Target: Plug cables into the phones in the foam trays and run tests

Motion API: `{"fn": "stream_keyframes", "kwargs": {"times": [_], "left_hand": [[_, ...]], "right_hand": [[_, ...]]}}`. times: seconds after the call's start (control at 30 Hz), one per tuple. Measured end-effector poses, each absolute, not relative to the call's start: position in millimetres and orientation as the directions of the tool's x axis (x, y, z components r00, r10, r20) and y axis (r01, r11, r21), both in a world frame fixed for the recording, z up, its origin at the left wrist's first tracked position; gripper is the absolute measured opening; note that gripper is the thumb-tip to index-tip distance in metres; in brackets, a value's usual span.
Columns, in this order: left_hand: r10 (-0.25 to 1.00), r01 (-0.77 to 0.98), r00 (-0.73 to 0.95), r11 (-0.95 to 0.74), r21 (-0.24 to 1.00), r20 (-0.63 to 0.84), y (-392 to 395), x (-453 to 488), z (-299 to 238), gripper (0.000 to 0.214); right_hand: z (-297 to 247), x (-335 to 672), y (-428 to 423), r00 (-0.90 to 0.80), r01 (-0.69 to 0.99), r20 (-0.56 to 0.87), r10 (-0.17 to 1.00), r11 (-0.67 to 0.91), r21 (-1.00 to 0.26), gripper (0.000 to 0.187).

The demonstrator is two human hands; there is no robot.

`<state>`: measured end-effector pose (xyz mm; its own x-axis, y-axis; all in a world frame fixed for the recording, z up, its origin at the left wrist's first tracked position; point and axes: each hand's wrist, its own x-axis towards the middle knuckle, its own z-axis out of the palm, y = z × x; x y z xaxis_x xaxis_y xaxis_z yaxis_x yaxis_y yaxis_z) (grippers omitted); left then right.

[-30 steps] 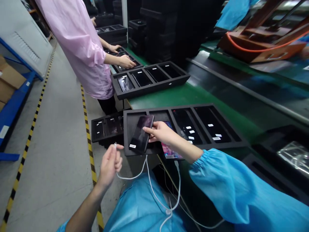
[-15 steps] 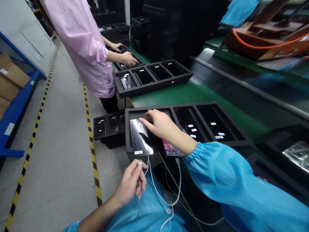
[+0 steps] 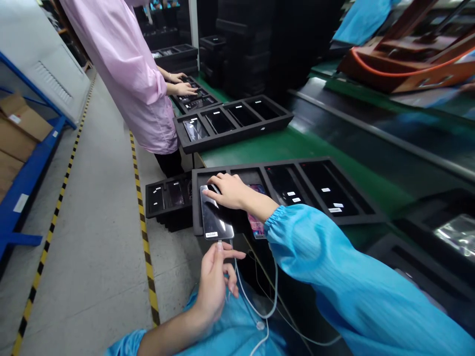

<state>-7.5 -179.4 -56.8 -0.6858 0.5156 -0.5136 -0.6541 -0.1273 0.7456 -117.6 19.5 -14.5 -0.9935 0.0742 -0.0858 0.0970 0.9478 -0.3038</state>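
A dark phone (image 3: 214, 217) lies in the leftmost slot of the black foam tray (image 3: 356, 210) in front of me, its lower end sticking out over the tray's near edge. My right hand (image 3: 227, 190) rests on the phone's top end, fingers curled over it. My left hand (image 3: 215, 277) pinches the plug of a white cable (image 3: 256, 309) right at the phone's bottom edge. A second phone with a colourful lit screen (image 3: 256, 225) sits in the neighbouring slot, with another white cable hanging from it.
A second black tray of phones (image 3: 230, 123) lies farther along the green bench. A person in a pink coat (image 3: 137, 74) stands at the left with both hands on another tray. Lower trays (image 3: 166, 198) sit beside the bench. A yellow-black floor line (image 3: 143, 227) runs alongside.
My right hand laid the phone down into the leftmost slot. My left hand carried the cable plug from the left up to the phone's bottom edge.
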Motion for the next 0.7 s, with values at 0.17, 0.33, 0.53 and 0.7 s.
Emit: {"fn": "stream_keyframes", "kwargs": {"times": [0.17,0.33,0.53,0.7], "left_hand": [[0.398,-0.665,-0.720,-0.164,0.728,-0.568,-175.0,-4.5,-43.5,0.081],[0.401,-0.673,-0.695,-0.071,0.736,-0.597,-175.7,-20.2,-40.0,0.080],[0.661,-0.391,-0.534,0.359,0.847,-0.527,-201.1,-58.1,-34.4,0.072],[0.867,0.410,-0.395,0.462,0.787,-0.303,-236.6,-106.8,7.0,0.044]], "right_hand": [[-12.4,-112.1,20.8,-0.991,0.117,-0.090,0.095,0.954,-0.276,0.050],[-7.6,-110.4,14.1,-0.990,0.126,-0.093,0.104,0.949,-0.288,0.056],[28.8,-71.9,38.7,-0.993,0.113,-0.078,0.090,0.925,-0.362,0.054],[48.4,95.2,106.3,-0.952,0.226,0.120,0.283,0.909,-0.351,0.044]]}}
